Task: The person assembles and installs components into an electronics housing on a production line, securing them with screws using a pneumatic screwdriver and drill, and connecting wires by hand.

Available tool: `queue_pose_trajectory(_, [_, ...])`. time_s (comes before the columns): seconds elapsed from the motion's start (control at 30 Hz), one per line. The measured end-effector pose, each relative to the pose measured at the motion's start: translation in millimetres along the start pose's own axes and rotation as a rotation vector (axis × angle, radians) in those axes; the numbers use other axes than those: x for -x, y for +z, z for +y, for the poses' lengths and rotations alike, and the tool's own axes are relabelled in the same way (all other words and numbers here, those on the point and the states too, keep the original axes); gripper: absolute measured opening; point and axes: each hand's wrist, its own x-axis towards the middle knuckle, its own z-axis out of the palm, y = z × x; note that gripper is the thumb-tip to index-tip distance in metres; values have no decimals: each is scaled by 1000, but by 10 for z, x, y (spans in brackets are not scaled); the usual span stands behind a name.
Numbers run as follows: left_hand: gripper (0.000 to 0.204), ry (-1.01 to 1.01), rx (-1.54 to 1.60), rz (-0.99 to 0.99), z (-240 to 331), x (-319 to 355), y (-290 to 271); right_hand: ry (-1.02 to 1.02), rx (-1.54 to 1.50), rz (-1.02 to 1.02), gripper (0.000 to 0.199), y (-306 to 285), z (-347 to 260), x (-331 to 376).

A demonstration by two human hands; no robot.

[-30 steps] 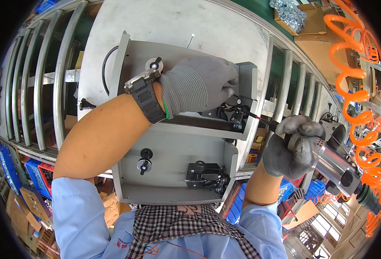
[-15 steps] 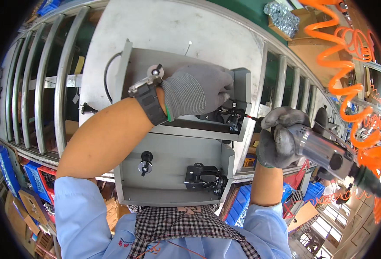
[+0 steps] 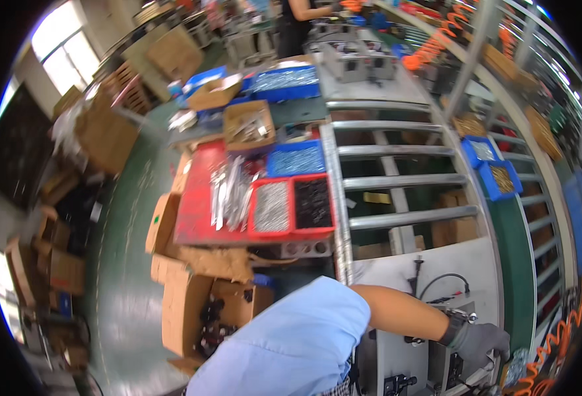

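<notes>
My left arm stretches to the lower right, with a dark watch at the wrist. My left hand, in a grey knit glove, is over the far end of a grey metal housing. Its fingers curl downward and look closed; what they hold, if anything, is hidden. A second grey housing lies beside it, partly covered by my forearm, with a black fitting inside. A black cable loops out above the housings. My right hand and the power screwdriver are outside the view.
Metal rollers run beyond the pale work plate. Left of them, red bins and a blue bin hold small parts. An open cardboard box stands below. Farther off, a person works near more housings.
The view has swung far to the left, bringing rollers and parts bins into sight. My right hand and the power screwdriver have left the picture. My left hand stays at the housing.
</notes>
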Motion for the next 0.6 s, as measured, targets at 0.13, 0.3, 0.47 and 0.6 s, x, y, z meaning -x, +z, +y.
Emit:
queue_pose_trajectory(0.13, [55,50,-130,403,710,794,-455,-395,255,-518,40,560,-836,133])
queue_pose_trajectory(0.3, [28,-232,300,929,1000,1758,-1081,-748,188,-1164,75,1323,-1520,969])
queue_pose_trajectory(0.47, [19,-159,605,1373,1250,3557,-1340,-752,-62,-1382,56,1174,-1254,1397])
queue_pose_trajectory(0.6, [5,-399,454,1567,669,5001,-1297,-558,113,-1382,47,786,-902,1421])
